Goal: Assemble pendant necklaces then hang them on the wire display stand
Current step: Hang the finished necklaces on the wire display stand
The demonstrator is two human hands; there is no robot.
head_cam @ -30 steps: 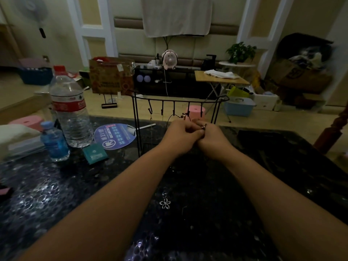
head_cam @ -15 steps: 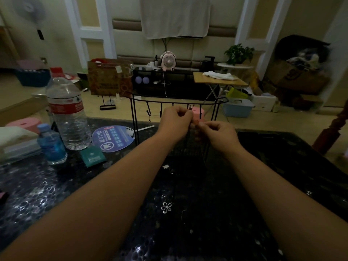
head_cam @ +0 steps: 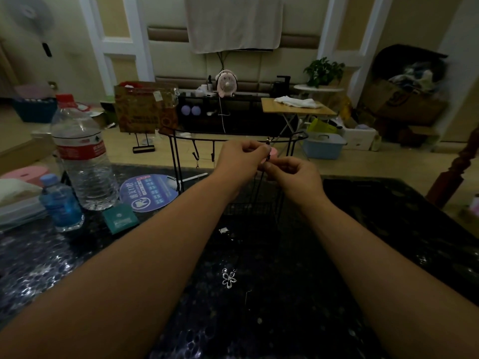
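A black wire display stand with small hooks on its top rail stands at the table's far edge. My left hand and my right hand are raised in front of the rail, each pinching a thin black necklace cord whose metal clasp end sticks up by the rail. The cord hangs down between my hands. A silver flower pendant lies loose on the dark table between my forearms. A small silver piece lies further back.
A large water bottle and a small blue bottle stand at the left. A round blue fan and a teal packet lie beside them. The dark patterned table extends right.
Both hands have risen from near the table up to the stand's top rail, carrying the cord. They have drawn slightly apart, the left now higher than the right.
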